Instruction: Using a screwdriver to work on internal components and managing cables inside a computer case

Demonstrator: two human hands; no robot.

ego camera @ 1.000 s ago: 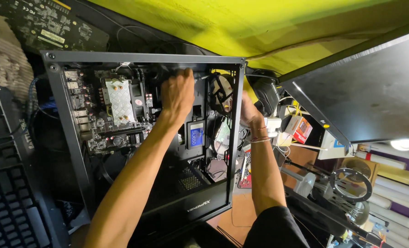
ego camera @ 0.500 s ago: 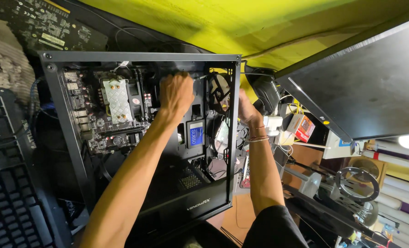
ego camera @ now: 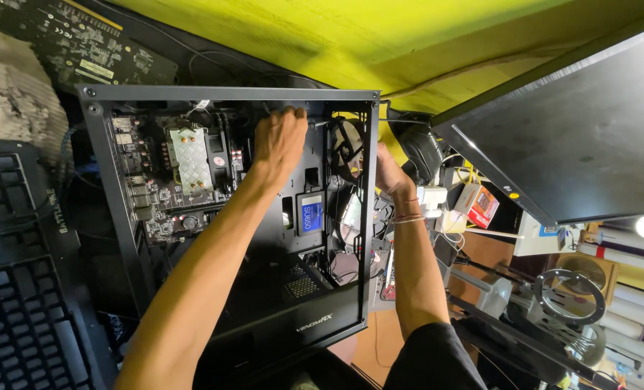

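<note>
An open black computer case [ego camera: 228, 94] lies in front of me, with its motherboard [ego camera: 170, 188] and silver heatsink [ego camera: 190, 159] at the left. My left hand [ego camera: 280, 141] reaches inside near the top rail, fingers curled against the black tray; what they pinch is hidden. A small blue-labelled drive [ego camera: 312, 214] sits just below that hand. My right hand [ego camera: 388, 170], with bracelets on the wrist, is outside the case's right frame, beside a bundle of cables [ego camera: 347, 144]. The frame hides its fingers.
A black keyboard [ego camera: 18, 318] lies at the left. A loose graphics card [ego camera: 83, 43] rests above the case. A large dark monitor [ego camera: 575, 137] stands at the right over cluttered boxes, a small speaker [ego camera: 419, 148] and a ring-shaped stand [ego camera: 562, 296].
My left hand has shifted slightly up toward the case's top rail and its fingers have curled tighter. The right hand stays by the right frame.
</note>
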